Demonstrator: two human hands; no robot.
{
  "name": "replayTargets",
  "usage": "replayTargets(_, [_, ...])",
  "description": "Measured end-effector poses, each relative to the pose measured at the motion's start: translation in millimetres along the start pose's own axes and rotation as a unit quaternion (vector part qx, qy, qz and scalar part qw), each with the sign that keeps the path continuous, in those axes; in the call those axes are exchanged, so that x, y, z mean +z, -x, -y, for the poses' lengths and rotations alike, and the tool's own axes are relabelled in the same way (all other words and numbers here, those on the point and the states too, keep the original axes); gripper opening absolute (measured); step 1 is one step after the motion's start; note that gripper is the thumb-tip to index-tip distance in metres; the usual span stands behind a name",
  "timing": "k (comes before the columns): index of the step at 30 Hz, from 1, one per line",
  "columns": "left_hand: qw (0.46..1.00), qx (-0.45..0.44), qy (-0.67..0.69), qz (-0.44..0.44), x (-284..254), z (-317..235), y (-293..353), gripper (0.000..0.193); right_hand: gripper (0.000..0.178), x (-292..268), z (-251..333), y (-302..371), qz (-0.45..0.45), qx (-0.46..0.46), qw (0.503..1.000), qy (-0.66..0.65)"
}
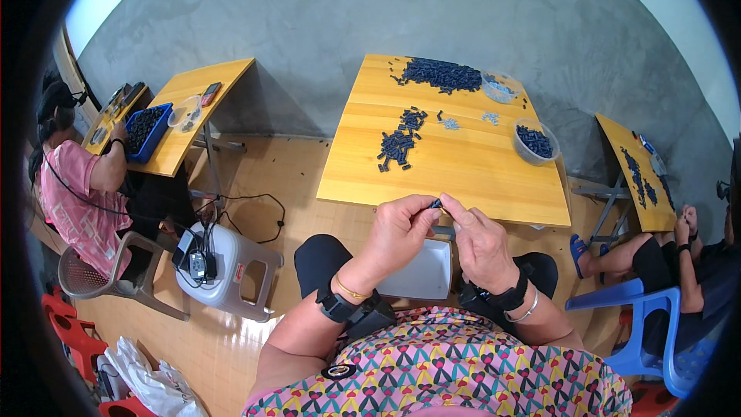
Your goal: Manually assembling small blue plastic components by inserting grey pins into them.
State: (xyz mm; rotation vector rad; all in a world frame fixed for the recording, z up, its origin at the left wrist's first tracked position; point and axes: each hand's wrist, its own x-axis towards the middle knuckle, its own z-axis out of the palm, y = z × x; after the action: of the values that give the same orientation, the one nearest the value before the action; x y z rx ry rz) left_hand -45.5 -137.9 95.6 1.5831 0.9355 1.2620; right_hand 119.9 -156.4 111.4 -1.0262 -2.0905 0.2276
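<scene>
My left hand (403, 233) and my right hand (485, 245) meet just off the near edge of the wooden table (463, 185). Between their fingertips is a small dark piece (436, 204), mostly covered; both hands pinch at it. A loose pile of small dark tube-like pieces (397, 147) lies on the table beyond my left hand. Small pale grey-blue pieces (450, 123) form a little cluster further right, with a second cluster (491, 118) beside it. At the right edge, a clear round tub (546, 160) holds dark pieces.
A large dark heap (440, 74) and another clear tub (502, 99) sit at the table's far side. Below my hands is a white tray (417, 282). A grey stool (231, 262) with cables stands left. People work at side tables, one near a blue bin (158, 135).
</scene>
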Motion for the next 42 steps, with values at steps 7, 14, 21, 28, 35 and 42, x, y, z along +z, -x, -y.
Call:
replayTargets(7, [0.962, 0.184, -0.170, -0.106, 7.7, 1.2, -1.5, 0.010, 0.048, 7.3, -1.4, 3.5, -0.018, 0.023, 0.997, -0.066])
replayTargets(14, [0.934, 0.227, -0.230, -0.152, 11.9, 3.7, -2.9, 0.012, 0.045, 14.4, -0.8, 3.6, -0.039, 0.034, 0.995, -0.087])
replayTargets(21, [0.928, 0.232, -0.238, -0.170, 16.5, 5.3, -4.0, 0.018, 0.048, 13.7, -3.2, 1.2, -0.035, 0.030, 0.997, -0.069])
replayTargets(28, [0.935, 0.203, -0.264, -0.124, 11.5, 6.1, -2.6, 0.018, 0.051, 7.1, -1.4, 3.9, 0.000, 0.030, 0.999, 0.012])
replayTargets(35, [0.974, 0.163, -0.138, -0.076, 11.3, 10.1, -1.8, 0.007, 0.056, 0.7, -4.4, 3.0, -0.006, -0.027, 0.999, 0.032])
replayTargets(42, [0.998, -0.042, 0.005, 0.039, 7.3, 10.5, -5.7, 0.016, 0.057, -10.9, -8.6, 1.3, 0.043, -0.042, 0.995, 0.079])
